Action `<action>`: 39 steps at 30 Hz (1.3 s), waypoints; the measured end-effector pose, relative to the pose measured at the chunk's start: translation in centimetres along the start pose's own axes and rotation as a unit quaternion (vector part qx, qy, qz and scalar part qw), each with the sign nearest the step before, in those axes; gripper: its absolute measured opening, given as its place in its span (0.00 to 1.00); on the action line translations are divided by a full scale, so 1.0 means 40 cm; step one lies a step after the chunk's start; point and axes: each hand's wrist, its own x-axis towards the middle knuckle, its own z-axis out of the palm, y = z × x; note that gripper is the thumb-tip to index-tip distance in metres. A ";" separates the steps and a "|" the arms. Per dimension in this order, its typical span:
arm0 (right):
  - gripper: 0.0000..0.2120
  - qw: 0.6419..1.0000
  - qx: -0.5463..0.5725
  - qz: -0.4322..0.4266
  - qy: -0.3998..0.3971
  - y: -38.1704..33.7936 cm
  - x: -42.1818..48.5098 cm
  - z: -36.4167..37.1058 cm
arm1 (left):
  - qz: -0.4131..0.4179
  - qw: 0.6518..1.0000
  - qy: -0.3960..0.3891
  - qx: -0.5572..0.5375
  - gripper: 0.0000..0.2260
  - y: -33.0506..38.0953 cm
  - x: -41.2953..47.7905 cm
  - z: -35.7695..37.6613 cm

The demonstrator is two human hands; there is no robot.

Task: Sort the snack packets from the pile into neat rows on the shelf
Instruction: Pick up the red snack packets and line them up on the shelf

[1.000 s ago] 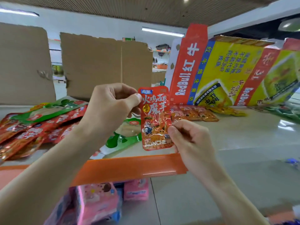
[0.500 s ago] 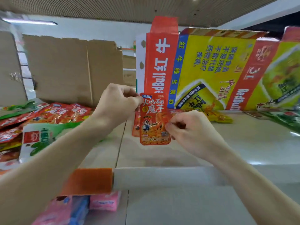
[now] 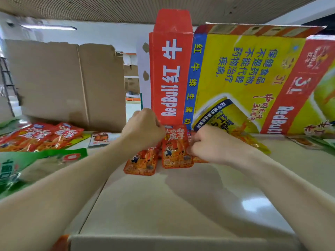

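A small red-orange snack packet (image 3: pixel 176 151) leans against the row at the back of the pale shelf (image 3: pixel 181 201), its lower edge on the shelf. My left hand (image 3: pixel 143 130) pinches its top left corner. My right hand (image 3: pixel 211 144) pinches its right edge. A matching packet (image 3: pixel 141 163) lies flat just to its left. More orange and yellow packets (image 3: pixel 252 140) of the row show behind my right hand. The pile of red packets (image 3: pixel 41 136) and green packets (image 3: pixel 32 165) lies at the left.
A Red Bull carton (image 3: pixel 235 84) stands at the back right, right behind the row. A brown cardboard sheet (image 3: pixel 68 82) stands at the back left. The shelf's front lip (image 3: pixel 163 242) runs along the bottom. More packets (image 3: pixel 308 142) lie at the far right.
Both hands have carried the red-orange packet forward and down from mid-air onto the shelf, beside the other small packets. My view has moved closer to the Red Bull carton.
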 end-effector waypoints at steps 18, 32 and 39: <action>0.13 0.987 -0.116 -0.082 0.077 -0.024 -0.022 0.067 | 0.008 0.991 -0.103 0.087 0.10 -0.041 0.010 0.034; 0.14 0.988 -0.116 -0.028 0.096 -0.029 -0.021 0.070 | 0.029 0.991 -0.069 0.109 0.13 -0.051 -0.001 0.019; 0.14 0.983 -0.143 -0.064 0.100 -0.047 -0.031 0.076 | 0.042 0.991 -0.049 0.115 0.11 -0.057 0.004 0.027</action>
